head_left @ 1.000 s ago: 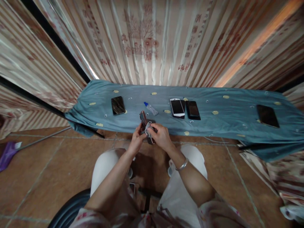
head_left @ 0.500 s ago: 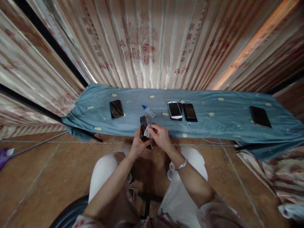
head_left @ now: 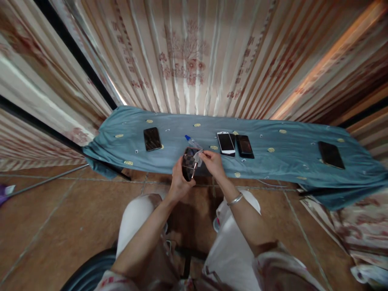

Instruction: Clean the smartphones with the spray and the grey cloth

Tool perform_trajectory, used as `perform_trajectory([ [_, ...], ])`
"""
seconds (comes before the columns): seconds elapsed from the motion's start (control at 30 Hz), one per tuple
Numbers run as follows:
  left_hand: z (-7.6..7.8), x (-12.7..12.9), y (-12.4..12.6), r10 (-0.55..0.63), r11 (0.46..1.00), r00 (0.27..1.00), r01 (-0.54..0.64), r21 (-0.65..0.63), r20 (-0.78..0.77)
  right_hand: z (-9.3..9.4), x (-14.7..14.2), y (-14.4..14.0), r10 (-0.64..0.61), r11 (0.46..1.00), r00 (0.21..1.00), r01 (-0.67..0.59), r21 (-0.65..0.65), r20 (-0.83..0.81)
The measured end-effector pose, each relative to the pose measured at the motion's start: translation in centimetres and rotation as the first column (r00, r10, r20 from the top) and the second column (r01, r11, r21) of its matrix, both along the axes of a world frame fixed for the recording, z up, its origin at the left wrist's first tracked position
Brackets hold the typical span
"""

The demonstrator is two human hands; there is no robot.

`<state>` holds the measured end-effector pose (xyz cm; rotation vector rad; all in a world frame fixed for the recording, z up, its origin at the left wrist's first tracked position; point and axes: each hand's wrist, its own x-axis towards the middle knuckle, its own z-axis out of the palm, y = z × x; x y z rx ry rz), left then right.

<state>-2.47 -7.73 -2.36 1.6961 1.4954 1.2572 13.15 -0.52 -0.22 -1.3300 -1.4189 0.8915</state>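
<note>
My left hand (head_left: 178,182) grips a dark phone (head_left: 189,165) with a copper-coloured rim, held above the near edge of the table covered in blue cloth (head_left: 273,161). The phone's screen faces me. My right hand (head_left: 214,161) pinches a small white wipe (head_left: 198,156) against the phone's upper right corner. A silver bangle sits on my right wrist. A small clear bottle with a blue cap (head_left: 191,141) lies on the cloth just beyond the phone.
On the cloth lie a black phone (head_left: 152,138) at the left, a white phone (head_left: 226,143) beside a black phone (head_left: 244,146) in the middle, and a black phone (head_left: 331,154) at the right. Striped curtains hang behind. Brown floor tiles lie under my knees.
The phone has turned from edge-on to screen-up in my left hand and risen a little. My right hand has slid the wipe from the lower part up to the top corner.
</note>
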Motion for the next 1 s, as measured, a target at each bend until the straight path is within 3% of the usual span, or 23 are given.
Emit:
perform_trajectory([
  [0.23,0.7,-0.1,-0.4,0.002,0.998,0.986,0.008,0.055,-0.169,-0.2,0.3,2.4,-0.023,1.0,0.995,0.021,-0.021,-0.1],
  [0.43,1.0,0.1,-0.4,-0.078,0.994,0.978,0.091,0.059,-0.194,-0.3,1.9,2.5,-0.038,0.999,0.992,0.042,0.029,-0.122],
  [0.57,0.8,0.4,-0.3,-0.076,0.997,0.974,0.081,0.014,-0.215,0.8,3.2,1.3,0.065,0.977,0.986,-0.094,0.189,0.155],
  [0.63,0.7,0.5,-0.3,-0.078,0.997,0.971,0.081,0.001,-0.228,1.3,3.0,0.3,0.06,0.942,0.931,-0.171,0.288,0.359],
  [0.73,0.5,0.7,-0.4,-0.08,0.996,0.968,0.084,0.01,-0.238,1.4,1.7,-1.1,0.037,0.914,0.818,-0.26,0.312,0.574],
  [1.0,0.2,0.1,0.1,-0.06,0.995,0.976,0.076,0.071,-0.209,0.6,-2.0,-4.1,0.091,0.838,0.702,-0.437,0.327,0.706],
])
